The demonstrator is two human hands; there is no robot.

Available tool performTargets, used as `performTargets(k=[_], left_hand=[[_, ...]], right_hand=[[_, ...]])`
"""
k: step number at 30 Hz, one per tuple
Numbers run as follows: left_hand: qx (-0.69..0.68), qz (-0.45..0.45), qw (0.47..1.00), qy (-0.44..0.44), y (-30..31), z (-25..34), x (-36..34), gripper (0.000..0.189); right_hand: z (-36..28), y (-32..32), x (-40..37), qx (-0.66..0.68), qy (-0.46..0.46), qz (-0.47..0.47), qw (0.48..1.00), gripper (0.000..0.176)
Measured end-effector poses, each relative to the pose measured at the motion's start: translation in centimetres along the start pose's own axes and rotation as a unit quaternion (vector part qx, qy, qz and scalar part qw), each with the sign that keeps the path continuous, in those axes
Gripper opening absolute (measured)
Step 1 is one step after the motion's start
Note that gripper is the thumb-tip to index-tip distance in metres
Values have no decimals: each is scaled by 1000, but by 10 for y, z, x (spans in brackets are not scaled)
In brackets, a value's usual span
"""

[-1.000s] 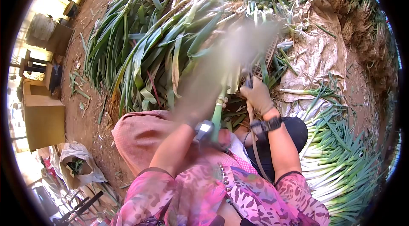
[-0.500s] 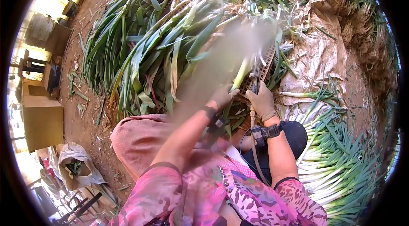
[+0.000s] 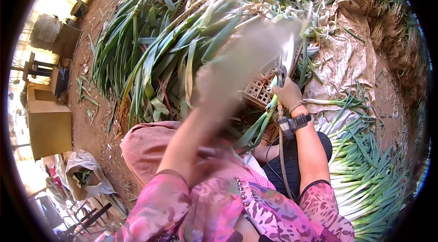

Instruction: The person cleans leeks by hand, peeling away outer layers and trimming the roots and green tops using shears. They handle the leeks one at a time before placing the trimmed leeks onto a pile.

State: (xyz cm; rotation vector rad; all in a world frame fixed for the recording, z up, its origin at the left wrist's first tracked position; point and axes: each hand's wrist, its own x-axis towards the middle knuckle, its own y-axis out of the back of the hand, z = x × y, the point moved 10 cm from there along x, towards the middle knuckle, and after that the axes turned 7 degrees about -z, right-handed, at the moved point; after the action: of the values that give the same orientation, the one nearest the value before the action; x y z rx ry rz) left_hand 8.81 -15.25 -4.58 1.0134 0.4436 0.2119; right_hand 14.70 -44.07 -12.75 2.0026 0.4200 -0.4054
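Gloved, my right hand point(image 3: 288, 94) is closed round a hose-fed metal nozzle point(image 3: 280, 72) and the green part of a leek point(image 3: 273, 103). The leek's white end point(image 3: 288, 50) points away over a plastic crate point(image 3: 259, 90). My left hand point(image 3: 207, 84) is to the left, before the leafy pile, and a grey smear hides its fingers. The hose point(image 3: 281, 151) runs down from the nozzle beside my right wrist.
Uncleaned leeks point(image 3: 150, 55) are heaped at the front left. Cleaned leeks point(image 3: 365, 173) lie at the lower right, near a crumpled sack sheet point(image 3: 342, 59). A yellowish box point(image 3: 50, 128) and an open bag point(image 3: 86, 176) are at the left.
My left hand has moved left and away from the leek and nozzle. My right hand has shifted slightly right and up, with the nozzle, and more of the crate shows.
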Motion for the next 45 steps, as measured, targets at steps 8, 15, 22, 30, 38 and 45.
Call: performTargets(k=[8, 15, 22, 30, 38, 45], left_hand=[[114, -56, 992, 2, -85, -91, 77, 48], [-298, -174, 934, -91, -67, -14, 24, 45], [-251, -101, 921, -279, -52, 23, 21, 41], [34, -124, 986, -103, -24, 0, -69, 45], [-75, -151, 973, -155, -82, -29, -4, 43], [-92, -184, 971, -124, -75, 21, 9, 54]], right_hand=[[-87, -43, -71, 111, 235, -21, 966, 53], [-49, -46, -75, 355, 28, -101, 929, 42], [-53, -47, -113, 370, 20, -119, 921, 44], [-35, -58, -126, 269, 96, -96, 954, 45], [-60, -18, -101, 291, 116, -29, 949, 43], [-67, -35, -162, 166, 154, -69, 972, 59]])
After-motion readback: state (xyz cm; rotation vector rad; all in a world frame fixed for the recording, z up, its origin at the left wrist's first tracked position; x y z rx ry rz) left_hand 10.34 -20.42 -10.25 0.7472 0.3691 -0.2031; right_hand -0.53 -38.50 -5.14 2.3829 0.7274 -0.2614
